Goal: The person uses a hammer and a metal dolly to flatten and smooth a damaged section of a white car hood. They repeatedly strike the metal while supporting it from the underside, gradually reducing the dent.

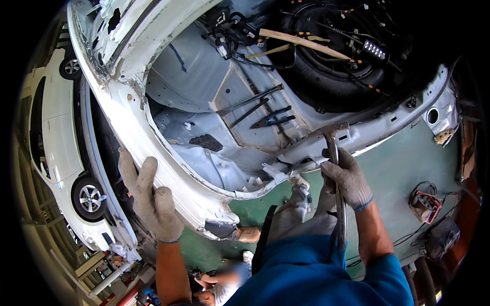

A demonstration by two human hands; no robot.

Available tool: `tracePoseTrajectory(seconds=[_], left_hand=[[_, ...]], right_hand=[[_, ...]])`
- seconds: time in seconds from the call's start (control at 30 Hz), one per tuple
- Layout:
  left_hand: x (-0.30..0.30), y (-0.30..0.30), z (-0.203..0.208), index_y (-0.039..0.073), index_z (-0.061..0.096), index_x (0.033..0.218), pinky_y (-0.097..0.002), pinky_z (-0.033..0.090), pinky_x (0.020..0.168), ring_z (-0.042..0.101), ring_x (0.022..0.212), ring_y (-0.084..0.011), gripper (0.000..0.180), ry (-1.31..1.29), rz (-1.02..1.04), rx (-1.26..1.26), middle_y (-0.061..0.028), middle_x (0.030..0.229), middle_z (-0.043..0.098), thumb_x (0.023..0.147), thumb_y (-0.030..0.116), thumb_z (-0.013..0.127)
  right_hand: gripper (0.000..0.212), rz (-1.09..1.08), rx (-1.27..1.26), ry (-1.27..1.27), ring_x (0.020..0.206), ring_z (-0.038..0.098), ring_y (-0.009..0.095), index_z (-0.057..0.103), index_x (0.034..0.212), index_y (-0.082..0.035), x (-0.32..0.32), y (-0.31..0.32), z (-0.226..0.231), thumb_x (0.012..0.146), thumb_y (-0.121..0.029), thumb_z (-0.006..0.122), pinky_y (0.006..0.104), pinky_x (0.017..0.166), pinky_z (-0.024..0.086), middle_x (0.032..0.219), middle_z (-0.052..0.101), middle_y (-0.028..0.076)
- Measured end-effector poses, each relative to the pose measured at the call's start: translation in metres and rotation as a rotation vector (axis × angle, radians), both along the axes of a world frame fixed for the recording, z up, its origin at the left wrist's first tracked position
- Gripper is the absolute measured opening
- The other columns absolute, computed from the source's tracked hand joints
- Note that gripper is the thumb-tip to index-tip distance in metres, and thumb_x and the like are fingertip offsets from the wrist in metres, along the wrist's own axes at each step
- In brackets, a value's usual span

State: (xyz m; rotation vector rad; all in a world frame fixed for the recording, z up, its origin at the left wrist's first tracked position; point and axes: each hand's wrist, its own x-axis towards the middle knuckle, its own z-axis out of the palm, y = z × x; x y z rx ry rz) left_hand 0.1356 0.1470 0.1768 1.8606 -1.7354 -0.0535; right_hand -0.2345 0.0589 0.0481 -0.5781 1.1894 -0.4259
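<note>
My left hand (153,201), in a beige knit glove, is open with its fingers apart beside the white car body panel (138,132). I cannot tell whether it touches the metal. My right hand (349,178), gloved the same way, is wrapped round the handle of a hammer (333,148). The hammer's head is up, next to the bare metal rear edge (367,130) of the open car body; contact there is unclear. Inside the body lie pliers with blue handles (275,120) and a long metal bar (250,99).
A spare wheel (332,56) with loose wiring and a wooden strip (306,44) fills the trunk well. A white car (64,132) stands at the left. A person (224,285) is low behind. Cables and a red-framed device (426,204) are on the green floor (383,168).
</note>
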Motion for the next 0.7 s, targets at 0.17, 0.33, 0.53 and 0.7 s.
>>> tracePoseTrajectory(seconds=[0.17, 0.33, 0.53, 0.7], left_hand=[[-0.005, 0.000, 0.005, 0.001, 0.061, 0.142, -0.0547, 0.022, 0.127, 0.029, 0.156, -0.0447, 0.053, 0.036, 0.018, 0.009, -0.0302, 0.167, 0.029, 0.099, 0.028, 0.047], [-0.003, -0.001, 0.003, 0.001, 0.061, 0.142, -0.0554, 0.025, 0.125, 0.029, 0.155, -0.0447, 0.054, 0.073, 0.041, 0.017, -0.0305, 0.168, 0.028, 0.105, 0.038, 0.047], [0.008, 0.000, -0.003, 0.007, 0.060, 0.146, -0.0552, 0.031, 0.123, 0.033, 0.154, -0.0458, 0.054, 0.042, 0.006, 0.001, -0.0288, 0.168, 0.027, 0.105, 0.039, 0.048], [0.008, 0.013, -0.001, 0.012, 0.061, 0.147, -0.0599, 0.037, 0.119, 0.037, 0.151, -0.0498, 0.055, -0.006, 0.040, 0.013, -0.0301, 0.166, 0.029, 0.105, 0.043, 0.043]], right_hand=[[0.025, 0.009, 0.048, -0.103, 0.056, 0.060, 0.012, 0.061, 0.111, 0.005, -0.002, -0.106, -0.077, 0.097, -0.013, 0.071, 0.0261, 0.049, 0.050, 0.081, 0.066, 0.007], [0.019, 0.053, -0.079, 0.121, 0.054, 0.058, 0.016, 0.064, 0.089, -0.004, 0.006, -0.202, -0.164, 0.098, -0.019, 0.069, 0.0312, 0.049, 0.046, 0.068, 0.060, 0.005], [0.041, 0.134, -0.310, 0.474, 0.069, 0.069, 0.032, 0.066, 0.091, 0.002, -0.004, -0.203, -0.288, 0.097, -0.038, 0.068, 0.0425, 0.066, 0.056, 0.077, 0.068, 0.016], [0.043, 0.594, -0.910, 1.068, 0.106, 0.068, 0.044, 0.060, 0.132, -0.011, 0.065, -0.216, -0.202, 0.095, -0.033, 0.064, 0.0532, 0.085, 0.058, 0.121, 0.066, 0.019]])
